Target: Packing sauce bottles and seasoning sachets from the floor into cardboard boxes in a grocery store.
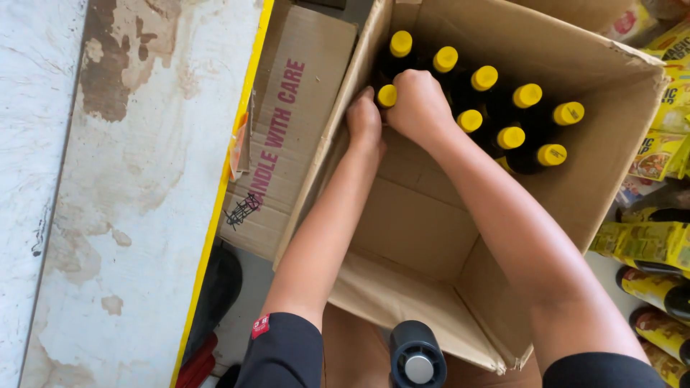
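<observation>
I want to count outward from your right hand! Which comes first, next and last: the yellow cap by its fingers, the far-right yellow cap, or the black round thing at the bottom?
From the right hand:
1. Yellow cap, touching its fingers, left.
2. Far-right cap, across the box.
3. Black round thing, bottom edge.

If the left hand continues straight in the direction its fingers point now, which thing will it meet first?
Probably the dark bottle with a yellow cap at the near end of the rows: the left hand points at it inside the cardboard box. Depth is unclear.
</observation>
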